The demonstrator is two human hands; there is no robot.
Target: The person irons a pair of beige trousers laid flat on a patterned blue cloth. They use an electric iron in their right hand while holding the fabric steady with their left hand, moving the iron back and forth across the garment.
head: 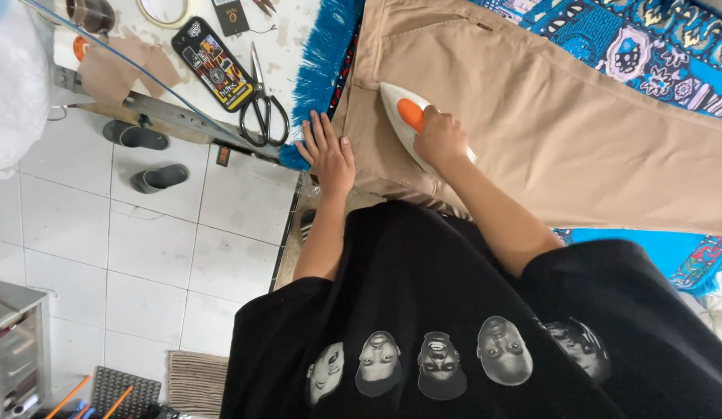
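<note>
Tan trousers [547, 116] lie spread over a blue patterned cloth [656, 46] on the work surface. My right hand [440, 138] grips the orange handle of a white iron [404, 116], which rests flat on the trousers near their waist end. My left hand [327, 151] lies flat with fingers spread, pressing the edge of the trousers beside the blue fringe [318, 70].
Black scissors [262, 109], a dark rectangular card [213, 66] and a tape roll [164, 11] lie on the white table at upper left. Two grey slippers [147, 159] sit on the white tiled floor. A shelf with pencils stands at lower left.
</note>
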